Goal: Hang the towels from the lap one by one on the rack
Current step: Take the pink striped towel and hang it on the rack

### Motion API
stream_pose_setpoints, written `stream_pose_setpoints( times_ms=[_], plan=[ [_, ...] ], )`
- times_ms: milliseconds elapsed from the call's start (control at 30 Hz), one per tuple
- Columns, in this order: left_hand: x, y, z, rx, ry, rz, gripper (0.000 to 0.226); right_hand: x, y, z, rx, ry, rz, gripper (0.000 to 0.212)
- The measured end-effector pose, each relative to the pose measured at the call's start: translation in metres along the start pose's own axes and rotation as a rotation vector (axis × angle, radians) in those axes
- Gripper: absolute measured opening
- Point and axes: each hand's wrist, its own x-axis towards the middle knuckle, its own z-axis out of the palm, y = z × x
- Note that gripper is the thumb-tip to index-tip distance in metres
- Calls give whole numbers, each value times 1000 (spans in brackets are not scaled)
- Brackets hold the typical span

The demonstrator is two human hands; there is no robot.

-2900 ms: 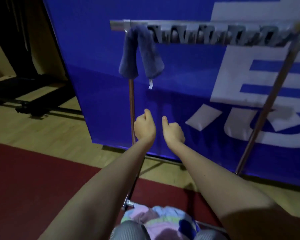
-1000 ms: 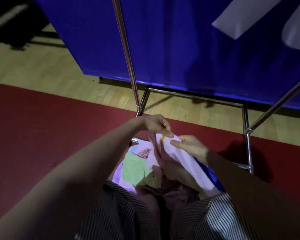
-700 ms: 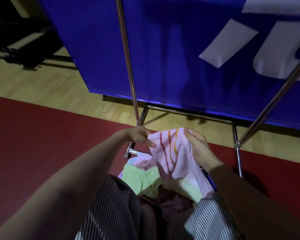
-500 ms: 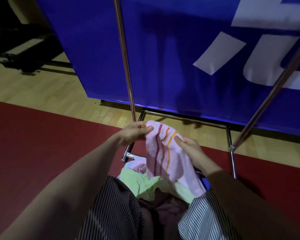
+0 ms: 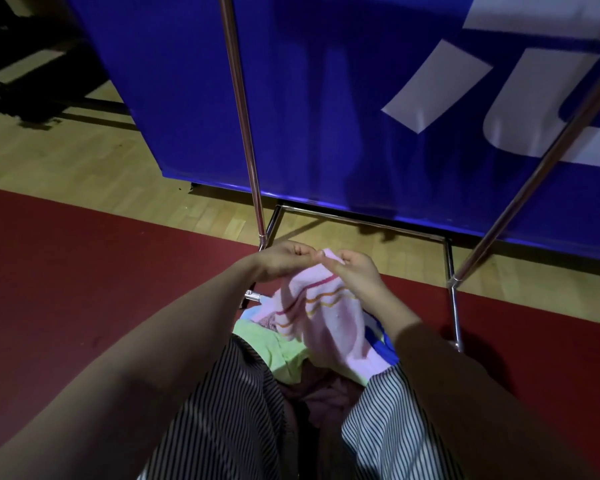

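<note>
A pink towel with red and orange stripes (image 5: 326, 317) hangs above my lap. My left hand (image 5: 284, 263) and my right hand (image 5: 355, 271) pinch its top edge close together. Below it a pile of towels (image 5: 274, 344) lies on my lap, with a light green one on top and blue and pink ones partly hidden. The metal rack stands just in front: its left post (image 5: 243, 116), its slanted right post (image 5: 534, 174) and its base bar (image 5: 361, 221). The rack's top rail is out of view.
A blue banner with white shapes (image 5: 361, 98) stands right behind the rack. The floor is a red mat (image 5: 66, 271) near me and light wood (image 5: 84, 161) beyond. Dark equipment (image 5: 21, 64) sits at the far left. My striped trousers (image 5: 222, 427) fill the bottom.
The head has tilted down from the rail to the lap. Both hands picked the pink striped towel out of the pile, lifted it, and have now come together at its top edge.
</note>
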Motion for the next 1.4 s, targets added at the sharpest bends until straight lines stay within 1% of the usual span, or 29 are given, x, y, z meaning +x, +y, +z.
stream_pose_setpoints(
  times_ms=[67, 133, 200, 233, 267, 333, 367, 400, 467, 500, 533, 600, 667, 767, 800, 867, 933, 1000, 1067, 1133, 1200, 1233, 1300, 1367, 1400],
  plan=[
    [-4, -1, 1, 19, -148, -77, 48, 0, -4, -3, 89, 75, -1, 30],
    [-6, -5, 4, 73, -294, -214, 60, 0, -9, -8, 193, 121, -1, 25],
    [-6, -10, 6, 152, -358, -301, 72, 1, -10, -13, 265, 137, 2, 23],
    [-7, -11, 7, 181, -345, -322, 74, 1, -9, -14, 277, 142, -3, 22],
    [-7, -11, 6, 193, -326, -335, 68, 1, -8, -15, 287, 145, -5, 22],
    [-11, -11, 2, 231, -290, -366, 43, 0, -7, -18, 338, 165, -5, 21],
    [-13, -14, -1, 296, -271, -393, 38, 0, -7, -21, 379, 190, -4, 20],
    [-16, -18, -5, 386, -252, -432, 40, 1, -7, -25, 414, 223, -5, 19],
    [-24, -25, -12, 554, -196, -474, 58, 2, -7, -33, 440, 292, -20, 20],
    [-28, -28, -16, 580, -164, -464, 64, 1, -7, -37, 442, 325, -24, 20],
    [-31, -30, -20, 559, -127, -434, 62, 1, -6, -39, 456, 361, -26, 19],
    [-36, -33, -29, 499, -4, -325, 37, 1, -6, -43, 505, 447, -22, 19],
    [-39, -37, -37, 553, 113, -251, 23, 2, -6, -47, 533, 521, -21, 18],
    [-37, -45, -44, 661, 217, -181, 20, 4, -5, -51, 534, 582, -26, 21],
    [-35, -42, -45, 671, 291, -151, 19, 4, -4, -53, 529, 602, -30, 22],
    [-30, -34, -44, 673, 512, -62, 16, 4, -3, -53, 510, 649, -47, 23],
    [-22, -19, -39, 578, 679, 24, 23, 6, -4, -51, 453, 673, -70, 23],
    [-13, -4, -26, 431, 711, 15, 28, 8, -5, -45, 307, 640, -81, 17],
    [0, 6, -7, 213, 684, -97, 25, 8, -6, -36, 133, 536, -92, 8],
    [11, 14, 11, -93, 646, -180, 23, 5, -5, -24, 19, 408, -97, 8],
    [19, 22, 23, -390, 607, -177, 16, 5, 0, -13, -69, 291, -78, 10],
    [23, 25, 27, -495, 591, -157, 15, 5, 2, -8, -123, 240, -62, 11],
    [29, 28, 33, -597, 555, -115, 21, 7, 6, -2, -141, 170, -40, 14],
    [30, 29, 39, -625, 518, -101, 24, 9, 9, 2, -101, 158, -38, 10],
    [31, 26, 41, -644, 505, -105, 25, 9, 10, 2, -98, 159, -41, 11]
  ],
)
